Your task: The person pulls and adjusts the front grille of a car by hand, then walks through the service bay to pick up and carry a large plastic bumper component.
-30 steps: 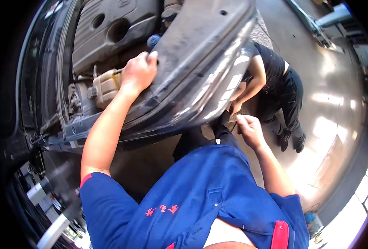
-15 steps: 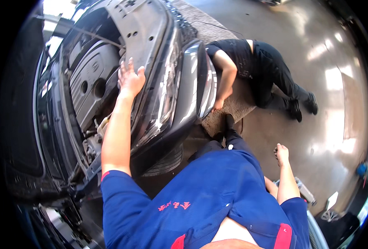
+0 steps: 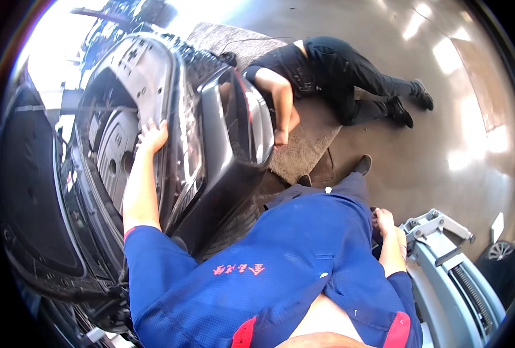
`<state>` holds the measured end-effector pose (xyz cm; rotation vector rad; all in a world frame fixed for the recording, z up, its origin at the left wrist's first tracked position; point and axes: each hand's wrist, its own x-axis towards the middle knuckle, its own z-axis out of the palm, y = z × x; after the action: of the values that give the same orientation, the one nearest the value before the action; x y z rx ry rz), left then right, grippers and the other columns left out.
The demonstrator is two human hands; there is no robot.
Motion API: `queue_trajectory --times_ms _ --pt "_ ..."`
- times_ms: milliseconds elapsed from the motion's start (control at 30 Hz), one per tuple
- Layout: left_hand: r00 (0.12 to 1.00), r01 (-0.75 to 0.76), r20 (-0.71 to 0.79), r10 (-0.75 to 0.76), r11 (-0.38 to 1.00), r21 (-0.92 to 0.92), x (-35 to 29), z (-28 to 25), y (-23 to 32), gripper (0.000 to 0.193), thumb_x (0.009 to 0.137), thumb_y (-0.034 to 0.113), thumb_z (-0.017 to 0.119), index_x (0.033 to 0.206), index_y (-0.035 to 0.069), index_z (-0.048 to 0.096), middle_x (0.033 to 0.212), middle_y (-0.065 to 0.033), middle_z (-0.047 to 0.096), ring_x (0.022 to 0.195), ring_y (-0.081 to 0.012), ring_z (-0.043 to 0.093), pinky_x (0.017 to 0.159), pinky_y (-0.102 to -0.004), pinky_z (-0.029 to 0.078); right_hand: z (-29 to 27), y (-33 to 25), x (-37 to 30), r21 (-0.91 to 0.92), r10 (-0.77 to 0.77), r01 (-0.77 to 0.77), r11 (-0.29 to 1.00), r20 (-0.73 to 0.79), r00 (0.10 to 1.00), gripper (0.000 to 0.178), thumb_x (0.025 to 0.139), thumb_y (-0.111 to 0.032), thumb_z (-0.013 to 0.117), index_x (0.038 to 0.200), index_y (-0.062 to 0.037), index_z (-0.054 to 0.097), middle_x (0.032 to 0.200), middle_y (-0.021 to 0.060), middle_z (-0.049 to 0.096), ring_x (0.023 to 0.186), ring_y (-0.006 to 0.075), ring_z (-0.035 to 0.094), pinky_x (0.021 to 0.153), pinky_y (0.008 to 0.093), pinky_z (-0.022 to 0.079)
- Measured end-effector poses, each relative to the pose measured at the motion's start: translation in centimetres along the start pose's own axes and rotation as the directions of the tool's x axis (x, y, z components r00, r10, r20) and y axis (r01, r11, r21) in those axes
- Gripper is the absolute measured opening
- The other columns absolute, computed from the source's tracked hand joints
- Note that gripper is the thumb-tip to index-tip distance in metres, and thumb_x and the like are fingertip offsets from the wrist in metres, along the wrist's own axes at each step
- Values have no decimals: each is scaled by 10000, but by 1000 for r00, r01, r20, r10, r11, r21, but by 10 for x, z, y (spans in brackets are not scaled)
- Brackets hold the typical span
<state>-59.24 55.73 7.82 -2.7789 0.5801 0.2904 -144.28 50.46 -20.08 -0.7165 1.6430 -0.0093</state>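
Observation:
My left hand [image 3: 152, 137] lies flat with fingers spread on the top edge of a dark grey car's front end [image 3: 179, 133], beside the open engine bay with its grey engine cover [image 3: 113, 159]. My left arm reaches up from a blue short-sleeved work suit [image 3: 280, 272]. By my hip my right hand [image 3: 385, 223] hangs loose with nothing visible in it, close to a grey metal machine [image 3: 443, 272]. The glossy front bumper [image 3: 234, 133] curves away to the right of my left hand.
Another person in black clothes [image 3: 315, 69] lies on a brown mat [image 3: 306, 145] on the floor, one arm reaching under the bumper. The raised black hood [image 3: 28, 191] fills the left side. Shiny concrete floor [image 3: 443, 133] spreads to the right.
The view has swung and I stand more upright. My left hand has stayed on the car's front edge. My right hand has dropped from chest height down beside my hip.

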Motion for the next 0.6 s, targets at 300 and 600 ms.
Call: queue_trajectory --times_ms 300,600 --pt "313 -944 -265 912 268 -194 -204 58 412 318 907 195 645 1152 -9 652 1176 -260 658 1157 -426 610 1014 -508 477 -129 -94 70 -32 -179 177 984 -91 980 309 1007 -264 579 1008 20 699 863 98 712 739 190 645 695 360 539" --pt "177 -777 249 952 290 -559 -322 113 704 326 946 253 620 1162 24 702 1109 -209 729 1098 -357 691 973 -408 531 -328 -233 80 275 -243 317 907 -272 931 260 1001 -251 582 967 -18 693 818 29 679 709 123 603 668 298 501"
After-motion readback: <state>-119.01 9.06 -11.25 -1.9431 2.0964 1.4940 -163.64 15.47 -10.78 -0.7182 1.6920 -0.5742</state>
